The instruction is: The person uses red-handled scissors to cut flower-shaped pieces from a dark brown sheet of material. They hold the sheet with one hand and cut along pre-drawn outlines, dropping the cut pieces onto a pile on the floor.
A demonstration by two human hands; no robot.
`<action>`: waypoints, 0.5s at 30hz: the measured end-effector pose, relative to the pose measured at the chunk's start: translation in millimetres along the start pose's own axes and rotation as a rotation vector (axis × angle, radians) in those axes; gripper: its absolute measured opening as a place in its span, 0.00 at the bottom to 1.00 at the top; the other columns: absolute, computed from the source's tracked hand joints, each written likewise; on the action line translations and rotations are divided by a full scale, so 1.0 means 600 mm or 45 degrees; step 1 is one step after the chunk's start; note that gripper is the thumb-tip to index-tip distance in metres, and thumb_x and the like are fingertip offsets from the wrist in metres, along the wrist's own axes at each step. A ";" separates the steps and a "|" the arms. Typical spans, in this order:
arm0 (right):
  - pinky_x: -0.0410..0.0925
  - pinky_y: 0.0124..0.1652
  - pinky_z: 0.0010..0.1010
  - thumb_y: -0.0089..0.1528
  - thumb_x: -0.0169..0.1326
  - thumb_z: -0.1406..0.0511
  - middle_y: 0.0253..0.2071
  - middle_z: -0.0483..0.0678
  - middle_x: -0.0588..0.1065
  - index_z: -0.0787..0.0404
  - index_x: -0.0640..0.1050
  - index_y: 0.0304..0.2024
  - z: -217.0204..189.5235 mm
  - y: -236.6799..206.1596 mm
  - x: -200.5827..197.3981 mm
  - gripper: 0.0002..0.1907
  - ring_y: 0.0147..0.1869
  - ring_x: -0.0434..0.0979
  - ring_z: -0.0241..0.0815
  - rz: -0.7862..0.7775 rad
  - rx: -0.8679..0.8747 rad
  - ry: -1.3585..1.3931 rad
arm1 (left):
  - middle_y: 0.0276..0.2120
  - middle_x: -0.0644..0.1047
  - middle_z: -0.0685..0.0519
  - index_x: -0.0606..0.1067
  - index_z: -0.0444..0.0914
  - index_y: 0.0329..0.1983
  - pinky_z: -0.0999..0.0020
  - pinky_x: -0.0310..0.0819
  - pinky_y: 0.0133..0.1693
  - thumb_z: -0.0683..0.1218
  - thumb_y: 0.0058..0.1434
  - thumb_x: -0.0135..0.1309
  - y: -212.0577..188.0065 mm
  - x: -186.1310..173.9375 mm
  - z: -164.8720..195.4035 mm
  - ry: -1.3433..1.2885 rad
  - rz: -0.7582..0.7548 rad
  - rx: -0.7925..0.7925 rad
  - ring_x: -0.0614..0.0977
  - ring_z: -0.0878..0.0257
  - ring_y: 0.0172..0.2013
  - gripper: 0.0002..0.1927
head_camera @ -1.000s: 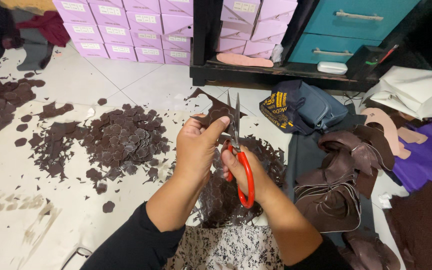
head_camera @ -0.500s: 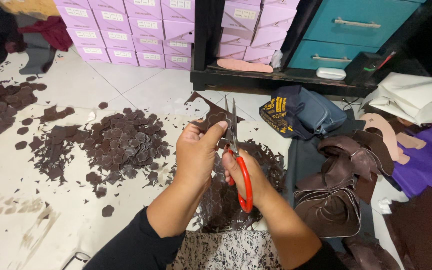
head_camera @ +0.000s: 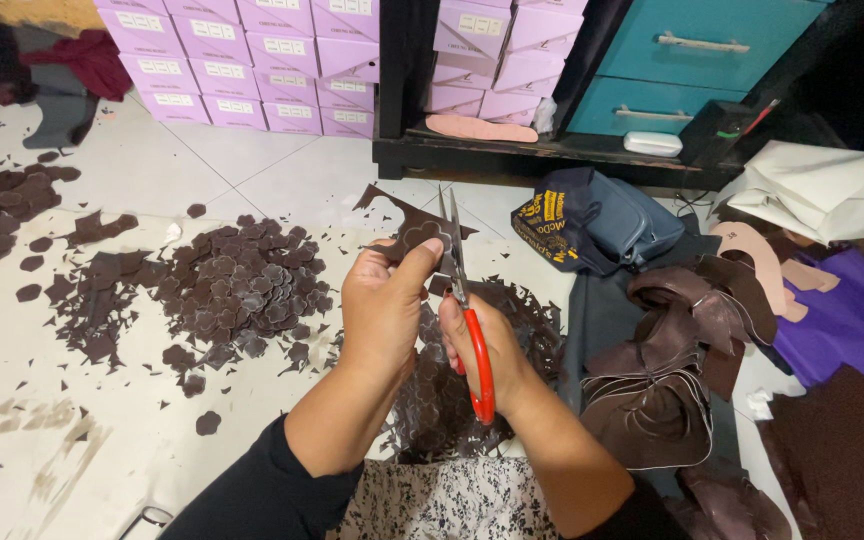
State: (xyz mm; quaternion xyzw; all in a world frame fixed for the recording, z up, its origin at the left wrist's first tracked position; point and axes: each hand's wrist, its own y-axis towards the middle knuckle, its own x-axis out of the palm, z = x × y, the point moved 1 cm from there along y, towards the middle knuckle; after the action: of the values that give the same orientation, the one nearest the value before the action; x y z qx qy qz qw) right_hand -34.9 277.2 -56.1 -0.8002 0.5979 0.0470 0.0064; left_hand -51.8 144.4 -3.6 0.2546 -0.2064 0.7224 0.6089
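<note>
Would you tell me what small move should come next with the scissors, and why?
Probably close the scissors a little further: the right hand holds the red handles, the blades sit against the dark brown piece pinched in the left hand, and its outline looks only partly cut.

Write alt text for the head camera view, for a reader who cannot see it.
Seen from above, a person's right hand works red-handled scissors into a dark brown leather piece held by the left hand. A heap of cut brown pieces lies on the white tiled floor to the left, with lilac boxes stacked behind.
</note>
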 end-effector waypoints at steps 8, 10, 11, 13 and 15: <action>0.61 0.24 0.23 0.68 0.45 0.46 0.24 0.40 0.65 0.59 0.69 0.35 -0.007 0.003 -0.005 0.24 0.24 0.64 0.30 -0.019 -0.004 -0.017 | 0.31 0.80 0.54 0.74 0.35 0.41 0.76 0.65 0.28 0.41 0.60 0.61 0.008 -0.009 0.000 0.085 0.016 0.012 0.74 0.73 0.26 0.09; 0.61 0.24 0.23 0.68 0.45 0.46 0.24 0.40 0.65 0.59 0.69 0.35 -0.009 0.001 -0.008 0.24 0.24 0.64 0.30 -0.021 -0.016 -0.054 | 0.32 0.80 0.53 0.74 0.35 0.40 0.75 0.67 0.29 0.40 0.59 0.61 0.011 -0.013 0.003 0.105 -0.001 0.004 0.76 0.72 0.27 0.09; 0.61 0.24 0.23 0.68 0.45 0.46 0.23 0.41 0.65 0.59 0.70 0.36 -0.010 0.000 -0.010 0.23 0.24 0.64 0.30 -0.023 -0.030 -0.088 | 0.32 0.81 0.53 0.74 0.35 0.40 0.75 0.68 0.30 0.40 0.59 0.61 0.011 -0.015 0.004 0.114 -0.009 0.000 0.77 0.71 0.28 0.09; 0.62 0.24 0.23 0.68 0.45 0.47 0.22 0.41 0.67 0.58 0.71 0.36 -0.013 -0.002 -0.015 0.22 0.23 0.65 0.31 -0.026 -0.057 -0.154 | 0.33 0.81 0.52 0.72 0.35 0.39 0.74 0.73 0.33 0.38 0.59 0.61 0.013 -0.012 0.004 0.055 -0.080 0.051 0.80 0.69 0.30 0.09; 0.63 0.27 0.23 0.68 0.45 0.47 0.26 0.40 0.68 0.58 0.71 0.38 -0.015 -0.003 -0.015 0.22 0.27 0.67 0.30 -0.058 -0.069 -0.090 | 0.33 0.81 0.51 0.72 0.35 0.39 0.73 0.75 0.35 0.37 0.59 0.60 0.013 -0.010 0.003 0.023 -0.105 0.073 0.81 0.68 0.31 0.09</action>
State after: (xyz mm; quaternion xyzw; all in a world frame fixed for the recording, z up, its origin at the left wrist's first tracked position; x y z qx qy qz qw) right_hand -35.2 285.9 -46.4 -0.8112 0.5775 0.0914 0.0068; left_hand -58.2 137.3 -5.9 0.2737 -0.1695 0.7045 0.6324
